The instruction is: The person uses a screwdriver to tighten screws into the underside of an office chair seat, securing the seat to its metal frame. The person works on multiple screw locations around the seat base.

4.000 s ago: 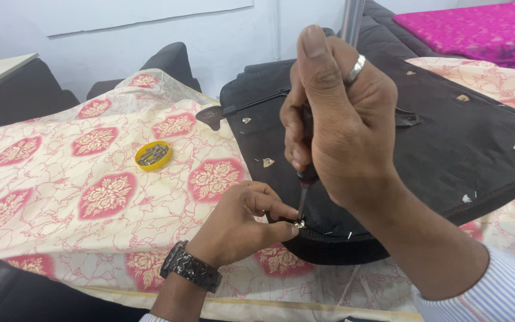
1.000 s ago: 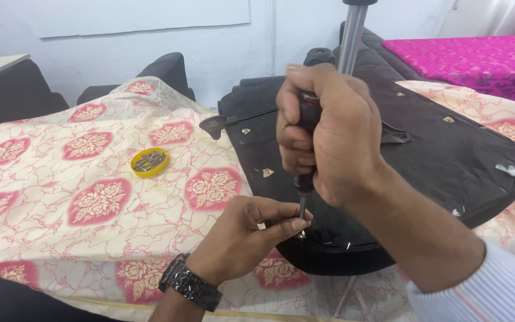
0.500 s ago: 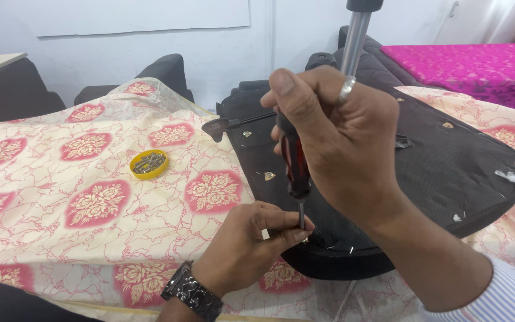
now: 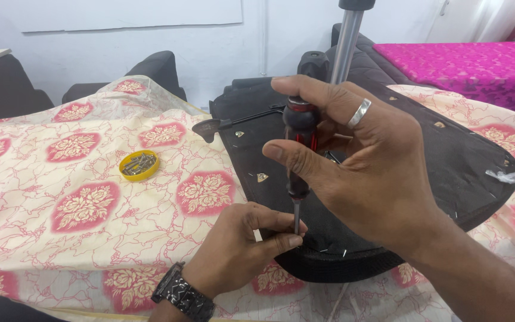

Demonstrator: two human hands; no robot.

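Gripping the red-and-black screwdriver [image 4: 299, 140] upright, my right hand [image 4: 365, 173] sat at twelve o'clock above my left hand [image 4: 239, 247], whose fingertips pinched together round its tip at the near rim of the black seat base [image 4: 448, 161].

A small yellow lid [image 4: 139, 165] holding metal screws sits on a cream cloth [image 4: 61, 179] patterned with pink floral medallions; a magenta patterned cover [image 4: 460, 68] lies beyond, before a white wall [image 4: 150, 42].

Upholstery workshop, upturned chair seat [image 4: 424, 161], cloth-covered bench [image 4: 61, 179], screws [image 4: 139, 164]
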